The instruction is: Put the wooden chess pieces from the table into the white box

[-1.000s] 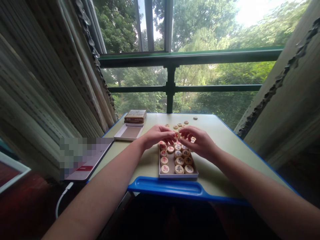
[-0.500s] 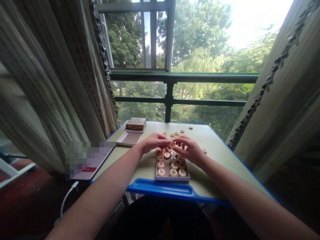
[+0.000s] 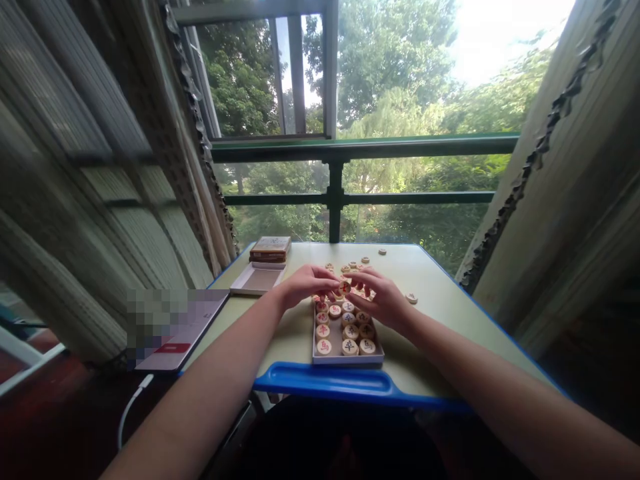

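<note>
Above the far part of a shallow white box [image 3: 333,359], a round wooden Chinese chess piece [image 3: 345,287] with a red character is held between my hands. My left hand [image 3: 311,283] pinches it from the left with thumb and fingers. On the other side, my right hand [image 3: 380,293] has its fingertips curled against the same piece. Rows of Chinese chess pieces [image 3: 349,347] with red or dark characters lie in the box, some stacked. Its far end is partly hidden behind my hands. More loose pieces [image 3: 365,260] lie on the table beyond my fingers.
The pale table [image 3: 450,333] has a blue rim with a molded groove [image 3: 325,380] at the near edge. A white box lid [image 3: 257,279] lies at the left, near stacked brown boxes [image 3: 271,248]. A laptop-like slab [image 3: 185,333] with a white cable [image 3: 131,403] is at the left edge.
The camera view has shifted slightly. Both hands stay around the same piece, whose face looks a little turned. The boxed pieces look unchanged.
</note>
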Demonstrator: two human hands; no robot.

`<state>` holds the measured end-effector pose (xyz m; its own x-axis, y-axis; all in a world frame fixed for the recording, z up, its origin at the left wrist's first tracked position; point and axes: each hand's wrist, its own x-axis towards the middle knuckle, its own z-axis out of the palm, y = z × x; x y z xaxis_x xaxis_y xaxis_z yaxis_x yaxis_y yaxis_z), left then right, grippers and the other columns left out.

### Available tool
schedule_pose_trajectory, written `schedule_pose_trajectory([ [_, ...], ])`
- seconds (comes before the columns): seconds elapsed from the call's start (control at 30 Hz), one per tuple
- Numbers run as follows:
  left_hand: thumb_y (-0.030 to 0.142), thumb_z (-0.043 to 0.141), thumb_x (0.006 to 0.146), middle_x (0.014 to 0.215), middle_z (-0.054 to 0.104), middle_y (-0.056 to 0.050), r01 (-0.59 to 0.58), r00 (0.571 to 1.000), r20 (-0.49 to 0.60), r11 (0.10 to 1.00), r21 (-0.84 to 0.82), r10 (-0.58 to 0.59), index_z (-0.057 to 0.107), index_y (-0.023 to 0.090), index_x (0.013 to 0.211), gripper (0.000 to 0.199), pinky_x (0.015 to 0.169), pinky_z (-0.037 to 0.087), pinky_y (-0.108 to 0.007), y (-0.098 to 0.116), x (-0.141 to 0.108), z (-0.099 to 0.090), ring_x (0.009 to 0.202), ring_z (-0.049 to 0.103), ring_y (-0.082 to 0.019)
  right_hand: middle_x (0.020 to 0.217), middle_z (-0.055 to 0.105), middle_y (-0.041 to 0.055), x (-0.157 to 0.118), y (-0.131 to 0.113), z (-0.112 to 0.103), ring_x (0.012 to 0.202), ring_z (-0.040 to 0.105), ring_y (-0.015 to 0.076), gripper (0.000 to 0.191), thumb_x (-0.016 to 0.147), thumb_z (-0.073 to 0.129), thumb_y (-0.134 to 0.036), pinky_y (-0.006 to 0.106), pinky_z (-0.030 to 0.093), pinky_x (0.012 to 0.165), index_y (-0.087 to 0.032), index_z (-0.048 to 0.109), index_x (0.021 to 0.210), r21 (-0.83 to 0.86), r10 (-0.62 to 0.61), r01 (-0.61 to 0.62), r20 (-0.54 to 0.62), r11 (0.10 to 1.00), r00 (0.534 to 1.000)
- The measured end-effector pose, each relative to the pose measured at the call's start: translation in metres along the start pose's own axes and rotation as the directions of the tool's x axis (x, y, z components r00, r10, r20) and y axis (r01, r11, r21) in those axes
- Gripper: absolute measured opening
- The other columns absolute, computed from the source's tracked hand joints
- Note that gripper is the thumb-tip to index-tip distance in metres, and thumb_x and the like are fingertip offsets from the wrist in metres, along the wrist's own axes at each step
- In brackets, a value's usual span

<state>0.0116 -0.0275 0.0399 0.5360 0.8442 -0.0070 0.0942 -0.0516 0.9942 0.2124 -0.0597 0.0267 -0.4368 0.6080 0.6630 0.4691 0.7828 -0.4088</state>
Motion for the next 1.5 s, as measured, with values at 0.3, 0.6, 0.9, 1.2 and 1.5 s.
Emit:
schedule_pose_trajectory([
  [0.3,0.03,0.07,0.06,0.06,0.06,-0.001,0.102,0.993,-0.071,0.974,0.2,-0.089,0.068,0.012,0.076,0.024,0.047,0.028,-0.021,0.011,-0.008,-0.011,0.05,0.043,-0.006,0.087,0.06,0.0059,0.005,-0.009,-0.002,0.08,0.055,0.0166,0.021,0.076,0.062,-0.034,0.032,0.047,0.075,-0.021,0.067,0.092,-0.017,0.096,-0.095,0.139,0.995,0.986],
  [0.6,0.027,0.065,0.061,0.069,0.065,-0.002,0.059,0.996,-0.087,0.935,0.35,-0.031,0.07,0.014,0.076,0.021,0.059,0.039,-0.023,-0.003,0.001,-0.014,0.063,0.052,-0.011,0.088,0.056,0.0051,0.016,-0.017,0.002,0.095,0.048,0.0227,0.022,0.069,0.067,-0.037,0.04,0.036,0.089,-0.024,0.071,0.087,-0.135,0.292,-0.266,0.246,0.955,0.924],
  [0.9,0.027,0.06,0.063,0.069,0.064,-0.002,0.031,0.998,-0.059,0.914,0.405,-0.008,0.071,0.013,0.078,0.023,0.06,0.04,-0.023,-0.007,0.003,-0.014,0.064,0.053,-0.012,0.086,0.054,0.0046,0.019,-0.018,0.008,0.094,0.049,0.0235,0.021,0.068,0.067,-0.037,0.039,0.037,0.086,-0.026,0.071,0.086,-0.22,0.368,-0.305,0.368,0.927,0.854],
  [1.2,0.023,0.059,0.061,0.07,0.065,-0.002,0.009,0.999,-0.032,0.923,0.384,0.004,0.071,0.013,0.077,0.022,0.061,0.04,-0.023,-0.002,0.001,-0.012,0.066,0.054,-0.012,0.087,0.056,0.0054,0.021,-0.016,0.009,0.093,0.05,0.0231,0.023,0.068,0.067,-0.038,0.036,0.039,0.083,-0.024,0.071,0.086,-0.215,0.34,-0.273,0.394,0.937,0.854],
  [1.5,0.022,0.056,0.061,0.066,0.061,-0.001,0.017,0.999,-0.041,0.924,0.382,-0.002,0.07,0.013,0.077,0.023,0.056,0.037,-0.022,-0.006,0.003,-0.013,0.061,0.049,-0.011,0.086,0.057,0.0052,0.023,-0.019,0.007,0.09,0.052,0.0221,0.02,0.071,0.065,-0.035,0.037,0.039,0.083,-0.023,0.072,0.085,-0.2,0.339,-0.285,0.338,0.937,0.878],
])
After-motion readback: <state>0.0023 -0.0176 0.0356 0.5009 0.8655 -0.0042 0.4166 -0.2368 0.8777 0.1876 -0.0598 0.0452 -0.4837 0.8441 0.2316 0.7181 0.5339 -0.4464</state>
